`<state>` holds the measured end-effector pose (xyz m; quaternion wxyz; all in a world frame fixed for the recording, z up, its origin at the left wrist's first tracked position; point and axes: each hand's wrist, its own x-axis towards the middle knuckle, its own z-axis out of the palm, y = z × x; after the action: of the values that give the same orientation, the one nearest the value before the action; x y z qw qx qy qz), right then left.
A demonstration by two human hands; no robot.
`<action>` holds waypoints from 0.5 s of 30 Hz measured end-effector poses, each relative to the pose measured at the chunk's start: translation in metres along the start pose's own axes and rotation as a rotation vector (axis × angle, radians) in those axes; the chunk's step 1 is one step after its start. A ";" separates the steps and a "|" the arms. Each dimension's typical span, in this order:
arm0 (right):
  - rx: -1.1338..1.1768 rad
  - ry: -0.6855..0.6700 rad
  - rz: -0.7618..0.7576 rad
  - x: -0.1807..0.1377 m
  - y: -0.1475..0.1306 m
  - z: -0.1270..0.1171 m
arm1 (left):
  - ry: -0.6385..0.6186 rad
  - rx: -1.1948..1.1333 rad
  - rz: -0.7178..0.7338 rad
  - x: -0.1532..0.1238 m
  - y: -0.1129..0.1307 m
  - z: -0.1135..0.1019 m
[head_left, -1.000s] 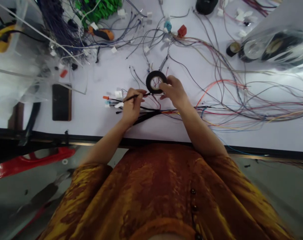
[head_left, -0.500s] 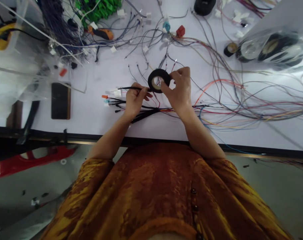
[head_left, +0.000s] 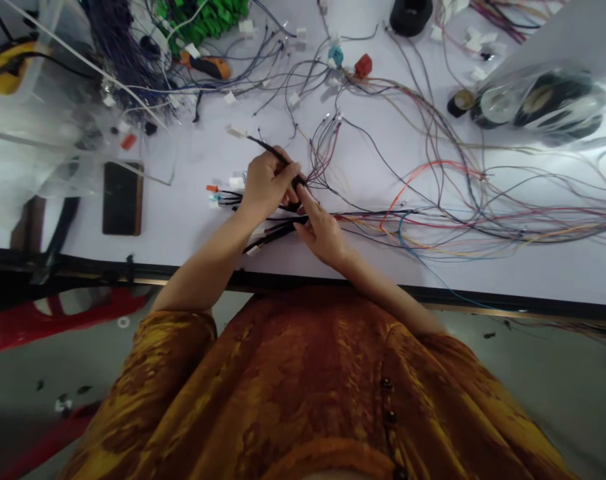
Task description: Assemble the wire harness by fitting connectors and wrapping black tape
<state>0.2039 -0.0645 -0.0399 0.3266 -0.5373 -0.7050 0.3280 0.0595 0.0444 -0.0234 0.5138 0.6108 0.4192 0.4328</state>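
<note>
My left hand (head_left: 267, 185) is closed round a black-taped wire bundle (head_left: 267, 145), pinching it between thumb and fingers. The bundle slants up to the left and ends near a pale connector. My right hand (head_left: 327, 239) meets the left one, its index finger against the bundle's lower end. Between the hands a dark curved edge shows of what looks like the roll of black tape (head_left: 291, 207), mostly hidden by fingers. Thin loose wires (head_left: 325, 157) fan out from the bundle beyond my fingertips. Below the hands lie other black-wrapped branches (head_left: 277, 233) of the harness.
Long coloured wires (head_left: 457, 223) run off to the right. A phone (head_left: 123, 199) lies left, with plastic bags (head_left: 17, 173) beside it. Green connectors (head_left: 207, 23), an orange-black tool (head_left: 210, 65) and a red connector (head_left: 363, 65) are at the back. Bagged tape rolls (head_left: 547, 100) stand right.
The tape roll, seen face-on in my right hand before, has turned and dropped mostly out of sight. My right hand has come down and left, and the bundle now tilts up at its left end.
</note>
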 end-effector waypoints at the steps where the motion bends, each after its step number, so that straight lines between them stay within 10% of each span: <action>1: -0.013 0.006 0.005 0.002 -0.003 -0.007 | -0.002 0.029 -0.002 -0.002 0.005 0.003; 6: -0.111 0.206 -0.066 0.035 -0.012 -0.062 | 0.000 0.465 0.249 -0.028 0.027 0.021; 15: -0.290 -0.143 -0.139 0.080 0.016 -0.094 | -0.098 0.576 0.524 -0.039 0.008 0.021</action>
<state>0.2727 0.0270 0.0091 0.2165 -0.5039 -0.8018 0.2371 0.0694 0.0009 -0.0213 0.2131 0.8362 0.3283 0.3841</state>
